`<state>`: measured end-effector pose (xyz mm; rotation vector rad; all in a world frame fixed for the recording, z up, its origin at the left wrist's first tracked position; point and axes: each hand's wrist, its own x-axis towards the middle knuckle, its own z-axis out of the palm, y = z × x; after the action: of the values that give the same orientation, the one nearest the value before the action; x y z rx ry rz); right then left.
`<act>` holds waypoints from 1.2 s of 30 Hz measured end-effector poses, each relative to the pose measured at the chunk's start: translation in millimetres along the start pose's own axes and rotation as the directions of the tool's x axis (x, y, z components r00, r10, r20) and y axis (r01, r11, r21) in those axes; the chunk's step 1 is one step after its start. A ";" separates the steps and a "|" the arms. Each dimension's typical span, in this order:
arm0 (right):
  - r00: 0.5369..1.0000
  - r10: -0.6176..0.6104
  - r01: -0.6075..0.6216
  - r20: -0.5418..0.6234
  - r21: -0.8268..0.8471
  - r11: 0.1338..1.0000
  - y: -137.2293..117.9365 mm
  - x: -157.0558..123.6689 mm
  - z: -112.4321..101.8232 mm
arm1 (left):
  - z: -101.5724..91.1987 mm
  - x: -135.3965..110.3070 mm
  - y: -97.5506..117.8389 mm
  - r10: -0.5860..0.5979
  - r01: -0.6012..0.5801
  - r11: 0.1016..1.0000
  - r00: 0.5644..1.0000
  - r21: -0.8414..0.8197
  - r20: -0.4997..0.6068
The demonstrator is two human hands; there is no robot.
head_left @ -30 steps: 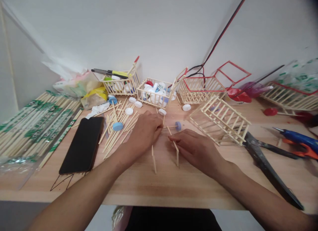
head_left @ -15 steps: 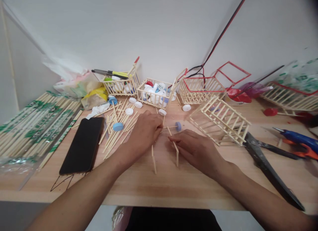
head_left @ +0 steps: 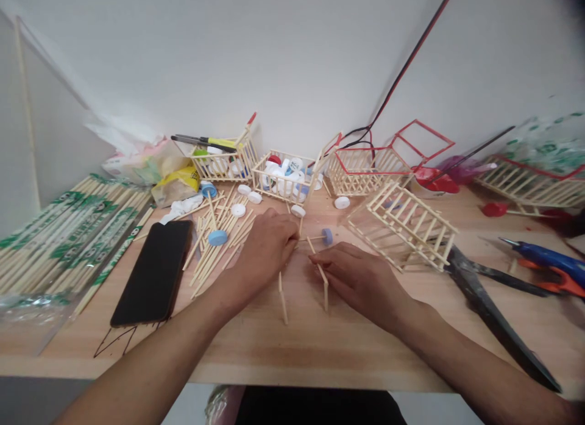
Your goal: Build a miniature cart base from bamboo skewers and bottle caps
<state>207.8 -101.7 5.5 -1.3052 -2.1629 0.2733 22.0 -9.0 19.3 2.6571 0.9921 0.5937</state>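
Observation:
My left hand [head_left: 264, 248] and my right hand [head_left: 361, 278] rest on the wooden table [head_left: 320, 346], fingers pinched on a small frame of thin wooden sticks [head_left: 325, 286] between them. Two of its sticks point toward me, one near the left hand [head_left: 283, 298]. Just beyond the fingers a stick carries a blue bottle cap [head_left: 326, 235] on its end. A heap of loose sticks [head_left: 219, 239] with a blue cap [head_left: 217, 237] lies left of my left hand.
A black phone [head_left: 155, 272] lies at the left beside packs of chopsticks [head_left: 59, 236]. Stick baskets [head_left: 281, 175] holding caps stand at the back, a stick crate [head_left: 404, 227] lies tilted right. Large scissors [head_left: 493, 309] and a blue glue gun [head_left: 543, 257] lie at the right.
Both hands hold the stick frame as before. The view has tilted slightly, so everything sits a little lower in the picture.

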 end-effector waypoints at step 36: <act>1.000 0.004 -0.004 -0.005 -0.012 1.000 0.9 1.0 0.9 | -3.3 -0.4 4.7 0.126 -0.127 0.992 0.992 -0.022 -0.011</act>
<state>207.5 -100.4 4.8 -1.3158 -2.1611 0.2591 23.0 -12.4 23.8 2.7144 0.8185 0.6400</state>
